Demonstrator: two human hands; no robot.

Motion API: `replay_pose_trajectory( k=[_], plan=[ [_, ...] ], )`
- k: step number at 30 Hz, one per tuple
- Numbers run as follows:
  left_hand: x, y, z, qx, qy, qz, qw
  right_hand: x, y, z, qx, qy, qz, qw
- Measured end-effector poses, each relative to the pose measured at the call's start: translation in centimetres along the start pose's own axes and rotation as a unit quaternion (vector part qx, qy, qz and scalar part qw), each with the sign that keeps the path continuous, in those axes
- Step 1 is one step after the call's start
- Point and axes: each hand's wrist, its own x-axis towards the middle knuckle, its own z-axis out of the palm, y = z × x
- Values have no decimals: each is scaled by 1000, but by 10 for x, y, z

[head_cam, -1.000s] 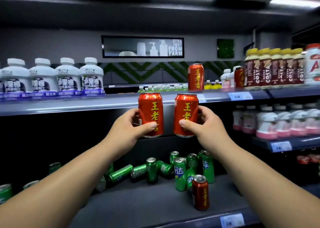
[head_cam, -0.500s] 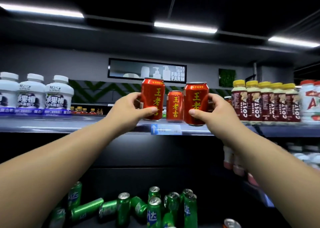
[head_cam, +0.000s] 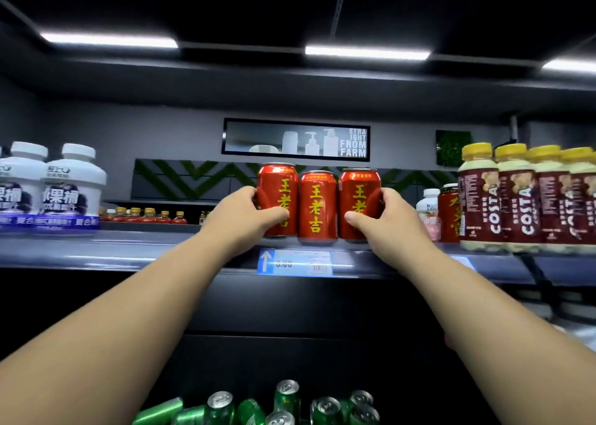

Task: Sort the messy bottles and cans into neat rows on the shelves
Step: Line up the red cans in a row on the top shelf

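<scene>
Cans (head_cam: 317,207) — red, yellow lettering, upright — three abreast.

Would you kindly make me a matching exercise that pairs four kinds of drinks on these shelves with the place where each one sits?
Things:
1. three side-by-side red metal cans with yellow characters
2. white plastic bottles with purple labels
3. yellow-capped brown-labelled bottles
4. green metal cans
Places:
A. upper shelf, right end
B. far below that shelf, jumbled
C. upper shelf, middle
D. upper shelf, left end
Pairs: 1-C, 2-D, 3-A, 4-B
</scene>
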Motion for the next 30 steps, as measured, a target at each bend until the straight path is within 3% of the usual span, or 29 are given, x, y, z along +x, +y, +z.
replay_pose_trajectory(
  k=[5,10,21,30],
  plan=[
    [0,-1,0,38,-29,-10,999,0,3,-2,-33,-47,-17,998],
    [-6,2,3,97,-2,0,995,-4,0,-2,-78,-50,-12,996],
    [-9,3,8,149,19,6,989,-12,-4,10,-188,11,-30,982],
    [-9,0,10,151,46,22,987,-14,2,10,-181,16,-46,982]
  ],
)
